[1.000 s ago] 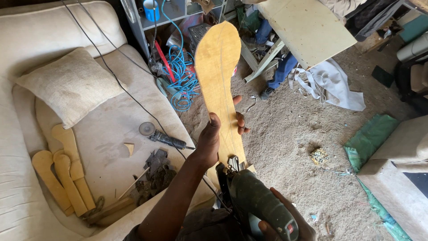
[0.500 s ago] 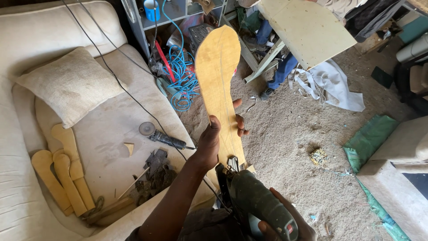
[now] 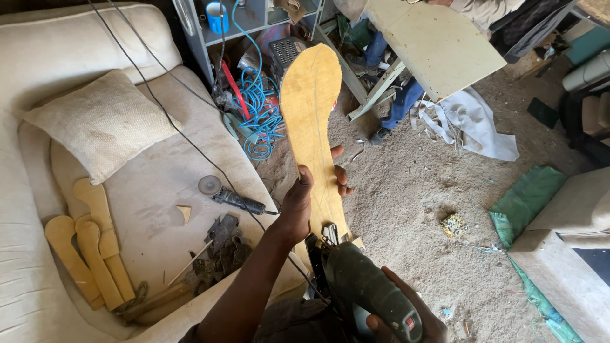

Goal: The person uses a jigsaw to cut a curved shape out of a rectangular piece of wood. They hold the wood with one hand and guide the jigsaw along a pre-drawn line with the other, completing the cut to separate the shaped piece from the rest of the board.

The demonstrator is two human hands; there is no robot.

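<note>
My left hand (image 3: 304,202) grips the narrow neck of a long paddle-shaped yellow wooden board (image 3: 311,101), which points away from me over the sandy floor. My right hand (image 3: 406,321) holds a dark green jigsaw (image 3: 365,289) at the bottom of the view. The saw's front sits against the near end of the board, just below my left hand. A thin black cord (image 3: 190,143) runs from the tool across the sofa.
A dusty cream sofa (image 3: 70,51) at left carries a cushion (image 3: 101,121), three cut wooden paddles (image 3: 89,248), an angle grinder (image 3: 229,195) and scraps. A blue coiled hose (image 3: 257,105) lies by a shelf. Another person (image 3: 483,9) stands at a board on legs (image 3: 432,41).
</note>
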